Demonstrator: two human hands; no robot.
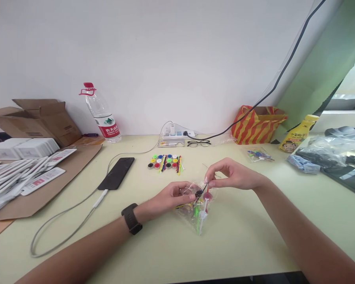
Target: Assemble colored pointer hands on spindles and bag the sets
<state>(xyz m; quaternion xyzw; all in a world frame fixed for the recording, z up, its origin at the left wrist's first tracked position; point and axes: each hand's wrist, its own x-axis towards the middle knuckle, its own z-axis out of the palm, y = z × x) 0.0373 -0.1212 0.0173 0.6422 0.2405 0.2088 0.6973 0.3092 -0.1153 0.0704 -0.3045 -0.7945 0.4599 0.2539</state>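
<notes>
My left hand (177, 196), with a dark watch (131, 219) on its wrist, grips a clear plastic bag (192, 213) low over the table. Inside show small plastic pieces: green, white, red and black ones. With thumb and forefinger, my right hand (225, 175) pinches the end of a thin dark strip (205, 187) at the bag's upper side. Whether the strip's lower end is still inside the bag is hard to make out. Beyond my hands, small round coloured pieces (168, 166) and thin coloured strips (162, 164) lie in neat groups.
A black phone (116, 173) and its cable lie left. Behind stand a water bottle (103, 114), power strip (177, 134), glasses (198, 143) and striped bag (254, 126). Another small bag of pieces (257, 154) lies right, near a yellow bottle (297, 136). Cardboard (85, 165) covers the far left.
</notes>
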